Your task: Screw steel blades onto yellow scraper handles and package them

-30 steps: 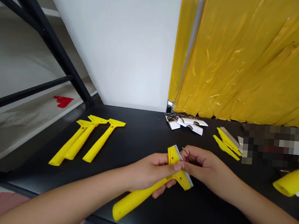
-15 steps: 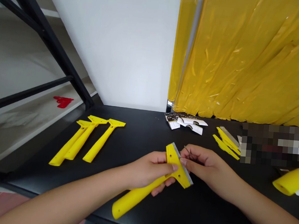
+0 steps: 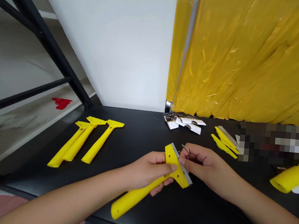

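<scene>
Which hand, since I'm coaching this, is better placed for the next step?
Probably right: the right hand pinches a thin wire beside the steel blade, while the left hand is busy gripping the yellow scraper.

Nothing you can read clearly, tiny print on the black and white cards (image 3: 184, 122) at the far edge of your table (image 3: 137, 132) too small to make out, a pixelated patch (image 3: 269, 143) hiding whatever lies right of them, no lettering showing on the yellow scraper (image 3: 172, 158)
</scene>
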Available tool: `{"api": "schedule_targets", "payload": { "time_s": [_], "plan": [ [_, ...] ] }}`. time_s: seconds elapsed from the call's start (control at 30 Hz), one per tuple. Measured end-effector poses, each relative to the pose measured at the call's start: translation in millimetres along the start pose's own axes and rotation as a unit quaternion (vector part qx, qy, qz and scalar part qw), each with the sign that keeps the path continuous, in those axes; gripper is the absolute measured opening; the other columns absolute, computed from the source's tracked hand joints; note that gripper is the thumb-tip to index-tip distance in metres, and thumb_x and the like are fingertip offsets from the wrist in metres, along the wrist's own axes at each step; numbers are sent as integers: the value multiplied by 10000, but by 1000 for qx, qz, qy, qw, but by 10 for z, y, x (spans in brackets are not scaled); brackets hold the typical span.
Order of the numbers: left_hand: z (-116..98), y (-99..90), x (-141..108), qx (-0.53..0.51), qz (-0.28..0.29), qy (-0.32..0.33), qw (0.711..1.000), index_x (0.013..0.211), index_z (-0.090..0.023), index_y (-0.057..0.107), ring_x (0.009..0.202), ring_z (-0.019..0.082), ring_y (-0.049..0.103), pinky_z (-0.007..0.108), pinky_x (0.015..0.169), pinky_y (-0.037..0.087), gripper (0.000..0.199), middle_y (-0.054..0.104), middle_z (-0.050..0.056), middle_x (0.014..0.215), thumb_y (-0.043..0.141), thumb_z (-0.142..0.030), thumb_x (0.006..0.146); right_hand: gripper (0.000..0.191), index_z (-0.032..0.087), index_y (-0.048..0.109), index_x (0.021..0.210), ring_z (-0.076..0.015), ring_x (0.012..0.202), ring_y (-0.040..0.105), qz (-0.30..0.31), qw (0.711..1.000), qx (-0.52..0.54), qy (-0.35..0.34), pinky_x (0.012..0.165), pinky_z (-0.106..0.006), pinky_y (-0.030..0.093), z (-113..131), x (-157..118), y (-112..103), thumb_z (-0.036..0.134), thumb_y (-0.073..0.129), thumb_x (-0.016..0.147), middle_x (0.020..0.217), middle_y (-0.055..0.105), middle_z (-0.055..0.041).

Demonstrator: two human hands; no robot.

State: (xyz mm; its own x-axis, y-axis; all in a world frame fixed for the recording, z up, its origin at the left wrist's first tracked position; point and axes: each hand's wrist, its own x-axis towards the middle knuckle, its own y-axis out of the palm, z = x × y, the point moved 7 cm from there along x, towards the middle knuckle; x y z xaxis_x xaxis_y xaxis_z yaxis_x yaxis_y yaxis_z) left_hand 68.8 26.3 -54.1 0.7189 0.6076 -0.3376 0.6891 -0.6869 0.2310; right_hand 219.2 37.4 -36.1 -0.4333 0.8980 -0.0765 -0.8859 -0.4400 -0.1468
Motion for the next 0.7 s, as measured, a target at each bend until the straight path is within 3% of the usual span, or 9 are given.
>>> {"api": "schedule_targets", "payload": {
  "time_s": [0.2,0.4,0.7],
  "plan": [
    [-7,2,-13,-9,-5,5,1000,1034,-160,649,389,66,509,177,382,394,276,609,-33,701,647,-434,997,355,205,649,848,-122,694,510,9,1000,29,6,641,-260,393,-25,21,7,525,736,974,746,604,27],
    [-59,25,-27,-13,13,10,1000,1086,-144,697,395,68,514,177,385,382,285,598,-27,705,626,-409,1011,391,214,605,867,-51,502,282,35,981,162,96,492,-240,182,-210,20,57,541,814,917,667,518,85],
    [-81,29,-46,-12,19,5,1000,1157,-152,728,398,64,510,172,397,398,305,569,-38,702,614,-402,1025,343,194,639,887,-31,494,289,33,979,178,98,497,-237,178,-213,-2,55,493,790,960,688,532,77]
  ]
}}
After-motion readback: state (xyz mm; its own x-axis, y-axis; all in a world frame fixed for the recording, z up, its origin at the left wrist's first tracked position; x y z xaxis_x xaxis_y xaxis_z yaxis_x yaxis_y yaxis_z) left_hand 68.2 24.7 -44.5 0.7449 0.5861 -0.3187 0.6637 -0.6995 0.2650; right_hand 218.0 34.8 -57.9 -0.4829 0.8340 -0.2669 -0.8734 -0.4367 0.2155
